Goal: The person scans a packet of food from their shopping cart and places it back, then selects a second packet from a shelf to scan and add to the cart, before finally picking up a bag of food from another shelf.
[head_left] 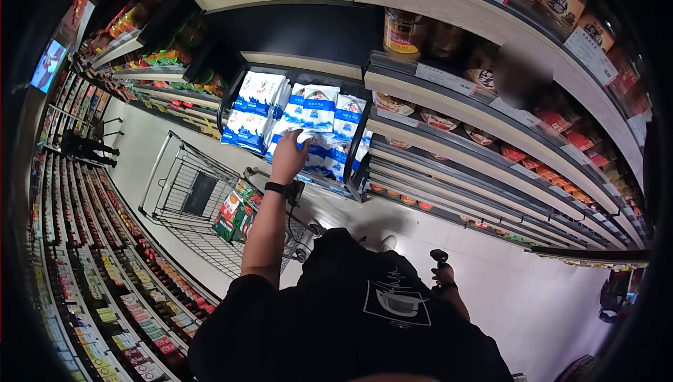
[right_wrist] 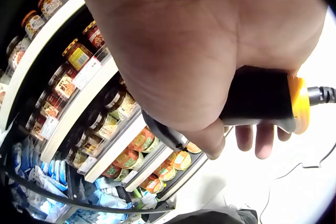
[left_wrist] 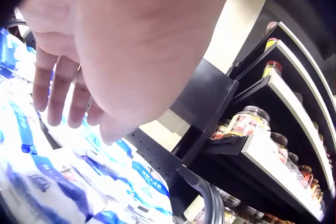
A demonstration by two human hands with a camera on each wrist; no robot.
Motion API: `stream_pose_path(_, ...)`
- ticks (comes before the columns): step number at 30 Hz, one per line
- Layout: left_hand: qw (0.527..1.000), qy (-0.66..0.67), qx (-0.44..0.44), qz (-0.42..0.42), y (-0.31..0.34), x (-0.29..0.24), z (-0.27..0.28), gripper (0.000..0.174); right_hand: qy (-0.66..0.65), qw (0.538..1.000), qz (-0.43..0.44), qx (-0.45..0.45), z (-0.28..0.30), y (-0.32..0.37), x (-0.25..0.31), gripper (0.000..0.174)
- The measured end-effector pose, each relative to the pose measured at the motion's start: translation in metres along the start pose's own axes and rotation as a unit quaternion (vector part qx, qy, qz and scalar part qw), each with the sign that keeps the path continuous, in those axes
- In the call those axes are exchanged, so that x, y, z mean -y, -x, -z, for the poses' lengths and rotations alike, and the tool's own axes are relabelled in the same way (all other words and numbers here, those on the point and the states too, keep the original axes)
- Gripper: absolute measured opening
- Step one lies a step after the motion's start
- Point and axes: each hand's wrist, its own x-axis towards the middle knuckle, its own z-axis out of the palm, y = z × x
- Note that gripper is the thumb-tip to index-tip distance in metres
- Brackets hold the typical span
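Note:
My left hand (head_left: 289, 155) reaches over a display bin of blue-and-white plastic bags (head_left: 313, 105). Its fingers (left_wrist: 64, 90) extend downward, loosely spread, close above the bags (left_wrist: 68, 182) in the left wrist view, with nothing gripped. The bags lie in stacked rows, and the hand hides part of the front row. Low at my right side, my right hand (head_left: 444, 277) grips a black handheld device (right_wrist: 257, 98). A yellow collar (right_wrist: 299, 104) with a black cable forms one end of it, while the palm covers much of the body.
A wire shopping cart (head_left: 184, 203) holding a red-and-green package (head_left: 233, 215) stands left of the bin. Shelves of jars (right_wrist: 65, 85) curve along the right. Long shelves (head_left: 105, 270) line the far left, and someone in dark clothes (head_left: 87, 147) is down the aisle.

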Motion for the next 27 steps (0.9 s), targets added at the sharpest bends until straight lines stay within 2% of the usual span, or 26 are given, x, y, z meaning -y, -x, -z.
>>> stream_pose_path(2, 0.999, -0.024, -0.019, -0.018, -0.027, 0.004, -0.009, 0.04, -0.042, 0.999, -0.015, -0.015, -0.004, 0.003, -0.002, 0.036)
stream_pose_path(5, 0.998, -0.034, -0.033, 0.049, -0.062, 0.015, -0.03, 0.052, -0.068, 0.996, -0.006, -0.054, -0.02, 0.007, -0.01, 0.032)
stream_pose_path(7, 0.998, -0.035, -0.002, 0.055, -0.081, 0.03, -0.044, 0.06, -0.115, 0.99, -0.042, -0.071, -0.038, 0.013, -0.015, 0.029)
stream_pose_path(9, 0.998, -0.026, -0.014, 0.051, -0.09, 0.03, -0.046, 0.062, -0.189, 0.978, -0.066, -0.05, -0.061, 0.026, -0.013, 0.036)
stream_pose_path(10, 0.998, 0.004, -0.008, 0.061, -0.096, 0.038, -0.055, 0.063, -0.166, 0.983, -0.061, -0.043, -0.069, 0.036, -0.01, 0.035)
stream_pose_path(13, 0.987, 0.099, 0.002, 0.123, -0.102, 0.038, -0.059, 0.059, -0.077, 0.994, -0.07, -0.033, -0.089, 0.094, 0.035, 0.035)
stream_pose_path(14, 0.981, 0.12, 0.043, 0.147, -0.106, 0.035, -0.056, 0.058, -0.05, 0.996, -0.069, -0.038, -0.096, 0.1, 0.038, 0.032)
stream_pose_path(17, 0.968, 0.196, 0.095, 0.125, -0.11, 0.035, -0.051, 0.057, -0.045, 0.996, -0.047, -0.059, -0.116, 0.1, 0.021, 0.027)
stream_pose_path(18, 0.977, 0.172, 0.062, 0.108, -0.112, 0.047, -0.066, 0.054, -0.027, 0.996, -0.037, -0.073, -0.119, 0.1, 0.014, 0.024)
stream_pose_path(19, 0.977, 0.175, 0.065, 0.107, -0.11, 0.046, -0.067, 0.054, -0.028, 0.996, -0.04, -0.077, -0.122, 0.096, 0.003, 0.024)
stream_pose_path(21, 0.972, 0.224, -0.001, 0.064, -0.105, 0.044, -0.066, 0.05, -0.06, 0.995, -0.042, -0.074, -0.123, 0.095, -0.01, 0.025)
stream_pose_path(24, 0.962, 0.265, -0.009, 0.057, -0.099, 0.051, -0.069, 0.041, 0.005, 0.997, -0.027, -0.078, -0.116, 0.101, -0.014, 0.026)
stream_pose_path(26, 0.953, 0.299, -0.028, 0.049, -0.096, 0.044, -0.061, 0.037, -0.078, 0.992, -0.041, -0.092, -0.111, 0.111, -0.01, 0.026)
stream_pose_path(27, 0.937, 0.342, -0.011, 0.073, -0.092, 0.037, -0.051, 0.034, -0.107, 0.987, -0.052, -0.108, -0.11, 0.112, -0.012, 0.026)
